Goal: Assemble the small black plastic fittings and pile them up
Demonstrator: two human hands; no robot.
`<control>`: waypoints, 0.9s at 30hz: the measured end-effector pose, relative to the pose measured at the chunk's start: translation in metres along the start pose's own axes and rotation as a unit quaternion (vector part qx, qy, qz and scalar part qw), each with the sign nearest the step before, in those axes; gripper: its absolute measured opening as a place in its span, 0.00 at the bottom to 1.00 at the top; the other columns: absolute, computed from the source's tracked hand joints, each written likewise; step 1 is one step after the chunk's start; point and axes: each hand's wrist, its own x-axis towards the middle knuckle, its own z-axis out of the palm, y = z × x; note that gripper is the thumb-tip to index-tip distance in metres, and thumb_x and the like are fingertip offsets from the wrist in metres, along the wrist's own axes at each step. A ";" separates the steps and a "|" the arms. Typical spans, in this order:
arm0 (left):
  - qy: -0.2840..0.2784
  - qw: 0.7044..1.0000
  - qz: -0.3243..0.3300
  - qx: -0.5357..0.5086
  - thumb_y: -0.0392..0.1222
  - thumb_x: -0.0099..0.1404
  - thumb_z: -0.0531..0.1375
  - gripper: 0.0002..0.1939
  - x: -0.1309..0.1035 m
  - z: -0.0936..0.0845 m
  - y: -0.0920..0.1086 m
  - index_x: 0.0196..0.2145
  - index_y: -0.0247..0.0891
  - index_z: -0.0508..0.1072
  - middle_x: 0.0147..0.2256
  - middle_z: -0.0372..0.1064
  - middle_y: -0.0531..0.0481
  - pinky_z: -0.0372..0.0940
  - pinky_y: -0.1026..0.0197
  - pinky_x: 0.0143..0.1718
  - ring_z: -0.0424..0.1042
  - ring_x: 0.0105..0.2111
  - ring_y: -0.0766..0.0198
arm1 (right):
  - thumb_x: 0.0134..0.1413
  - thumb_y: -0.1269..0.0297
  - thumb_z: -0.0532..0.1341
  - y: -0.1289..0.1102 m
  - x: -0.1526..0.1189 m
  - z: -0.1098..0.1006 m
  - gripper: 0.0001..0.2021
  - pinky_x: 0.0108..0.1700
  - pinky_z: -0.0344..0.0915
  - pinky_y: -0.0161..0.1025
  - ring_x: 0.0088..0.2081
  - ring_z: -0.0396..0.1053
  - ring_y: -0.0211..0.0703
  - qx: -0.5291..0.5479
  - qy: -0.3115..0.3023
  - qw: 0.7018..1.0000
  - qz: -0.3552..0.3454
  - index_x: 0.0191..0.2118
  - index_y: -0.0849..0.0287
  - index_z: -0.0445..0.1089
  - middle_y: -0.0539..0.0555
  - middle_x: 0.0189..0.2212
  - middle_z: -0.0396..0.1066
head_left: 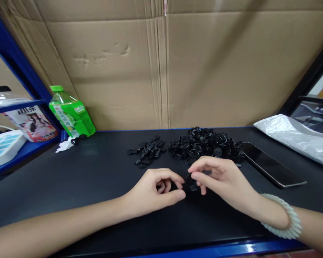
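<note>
Between my two hands, low over the black table [102, 222], is a small round black part [190, 181]. My right hand [218, 175] pinches it between thumb and forefinger. My left hand [161, 188] is at its left side, fingers curled, with thumb and forefinger tips close to the part; whether they grip it is unclear. Just behind my right hand lies a large heap of black plastic parts [204, 143]. A smaller pile of black wheel-like parts [149, 150] sits left of that heap, beyond my left hand.
A dark phone [271, 165] and a silvery plastic bag [296, 136] lie at the right. At the back left stand a green bottle [74, 116], a crumpled white tissue [66, 144] and a blue shelf [18, 150] holding another bottle [33, 122]. Cardboard [118, 71] rises behind.
</note>
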 end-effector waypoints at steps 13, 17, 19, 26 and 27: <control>0.038 0.990 -0.073 -0.113 0.45 0.53 0.66 0.13 0.005 0.004 -0.003 0.34 0.32 0.74 0.28 0.69 0.52 0.55 0.67 0.22 0.58 0.22 0.72 | 0.50 0.60 0.67 0.008 -0.001 0.007 0.10 0.29 0.70 0.33 0.23 0.69 0.33 0.096 -0.070 0.992 0.046 0.31 0.61 0.70 0.47 0.23 0.68; 0.075 0.985 -0.058 -0.141 0.44 0.54 0.66 0.10 0.003 0.004 -0.005 0.29 0.34 0.73 0.24 0.67 0.54 0.59 0.66 0.26 0.62 0.23 0.70 | 0.51 0.60 0.66 0.014 0.001 0.007 0.11 0.27 0.70 0.33 0.22 0.69 0.33 0.094 -0.064 0.993 0.045 0.34 0.61 0.68 0.47 0.25 0.67; 0.091 0.983 -0.057 -0.151 0.44 0.55 0.65 0.10 0.002 0.004 -0.006 0.26 0.34 0.72 0.24 0.68 0.54 0.61 0.64 0.28 0.64 0.24 0.68 | 0.52 0.58 0.65 0.016 0.002 0.007 0.13 0.26 0.71 0.34 0.22 0.69 0.34 0.105 -0.071 0.989 0.082 0.39 0.60 0.66 0.45 0.23 0.66; 0.083 0.982 -0.052 -0.160 0.43 0.56 0.64 0.10 0.002 0.005 -0.005 0.24 0.34 0.72 0.24 0.70 0.52 0.62 0.64 0.30 0.66 0.26 0.67 | 0.47 0.55 0.67 0.015 0.002 0.011 0.16 0.23 0.70 0.31 0.21 0.67 0.33 0.098 -0.070 0.986 0.114 0.32 0.63 0.69 0.47 0.20 0.67; 0.083 0.983 -0.052 -0.154 0.43 0.56 0.64 0.10 0.002 0.005 -0.005 0.24 0.34 0.72 0.23 0.69 0.53 0.61 0.64 0.29 0.66 0.25 0.67 | 0.48 0.54 0.67 0.015 0.001 0.011 0.15 0.22 0.70 0.31 0.20 0.67 0.33 0.093 -0.066 0.987 0.111 0.31 0.63 0.69 0.47 0.20 0.67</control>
